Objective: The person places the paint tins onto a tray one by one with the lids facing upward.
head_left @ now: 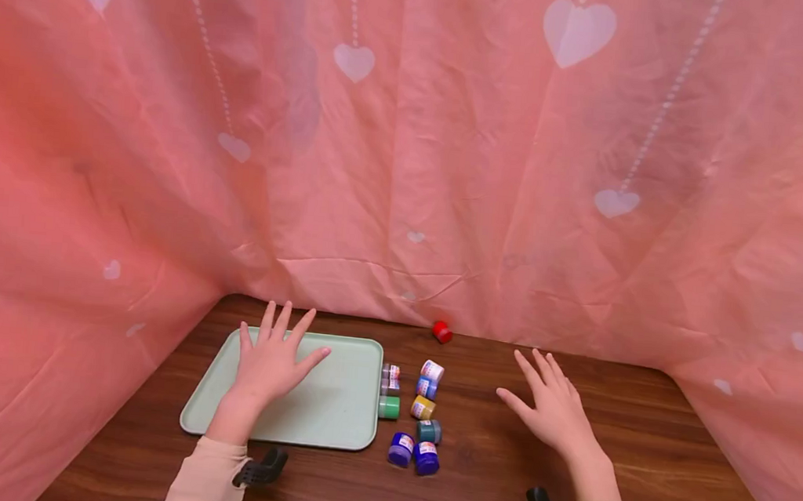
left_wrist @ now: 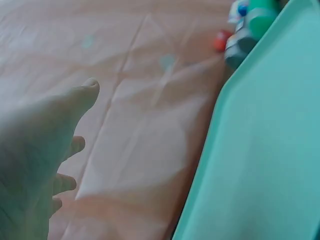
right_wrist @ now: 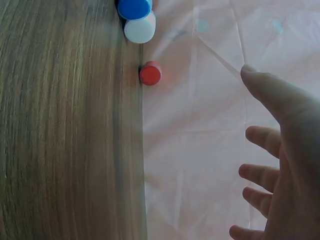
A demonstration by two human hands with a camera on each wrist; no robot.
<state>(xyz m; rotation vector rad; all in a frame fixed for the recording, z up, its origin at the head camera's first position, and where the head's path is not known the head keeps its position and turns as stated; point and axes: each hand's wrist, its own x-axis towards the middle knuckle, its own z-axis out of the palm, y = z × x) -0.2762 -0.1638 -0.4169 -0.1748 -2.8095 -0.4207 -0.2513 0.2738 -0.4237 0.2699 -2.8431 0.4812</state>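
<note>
My left hand (head_left: pixel 269 368) is held over the pale green tray (head_left: pixel 343 403), its fingers spread and straight, holding nothing. Over the right part of the table, my right hand (head_left: pixel 558 416) hovers with fingers extended and nothing in it. Between the hands lie several small paint jars in two rough columns. Among them are a green jar (head_left: pixel 389 407) by the tray's right rim, a white jar (head_left: pixel 432 371), a blue jar (head_left: pixel 427 387), a yellow jar (head_left: pixel 423 407), a teal jar (head_left: pixel 429 431) and two dark blue-purple jars (head_left: pixel 401 449). A red jar (right_wrist: pixel 150 74) lies apart near the back edge.
A dark wooden table (head_left: pixel 488 493) carries everything. Pink cloth (head_left: pixel 394 163) with white hearts hangs behind it and along both sides, meeting the table's back edge. Each wrist wears a black band (head_left: pixel 262 468).
</note>
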